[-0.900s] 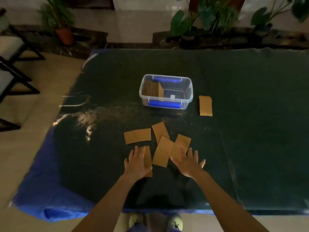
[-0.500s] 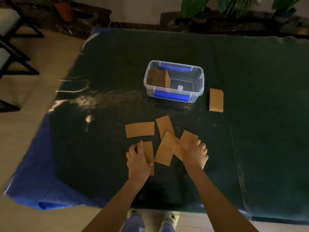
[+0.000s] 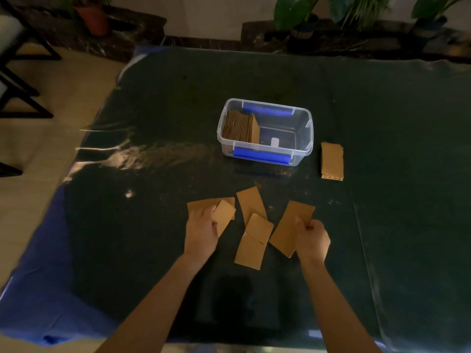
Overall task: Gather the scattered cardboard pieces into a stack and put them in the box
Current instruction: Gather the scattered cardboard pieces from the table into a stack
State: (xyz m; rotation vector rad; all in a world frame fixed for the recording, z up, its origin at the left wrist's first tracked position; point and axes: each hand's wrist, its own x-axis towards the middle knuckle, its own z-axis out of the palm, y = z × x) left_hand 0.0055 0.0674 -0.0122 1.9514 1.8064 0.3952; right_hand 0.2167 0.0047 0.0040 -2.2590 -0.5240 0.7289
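Several brown cardboard pieces lie scattered on the dark table in front of me. My left hand [image 3: 201, 231] grips one cardboard piece [image 3: 224, 215] and holds it over another flat piece [image 3: 201, 205]. My right hand [image 3: 312, 239] pinches a tilted cardboard piece [image 3: 290, 226] by its right edge. Between my hands lie two overlapping pieces [image 3: 254, 240] and one more behind them [image 3: 251, 202]. The clear plastic box [image 3: 303, 135] with blue latches stands farther back and holds an upright row of cardboard [image 3: 239, 126] at its left end.
A neat stack of cardboard [image 3: 331, 160] lies right of the box. The table [image 3: 153, 123] wears a dark cover over a blue cloth [image 3: 38, 289]. Black chairs [image 3: 15, 72] stand at the left and potted plants [image 3: 300, 16] behind the table.
Both hands went from lying flat on the pieces to gripping one each. The left carried its piece up and left over another; the right lifted its piece and drew it right.
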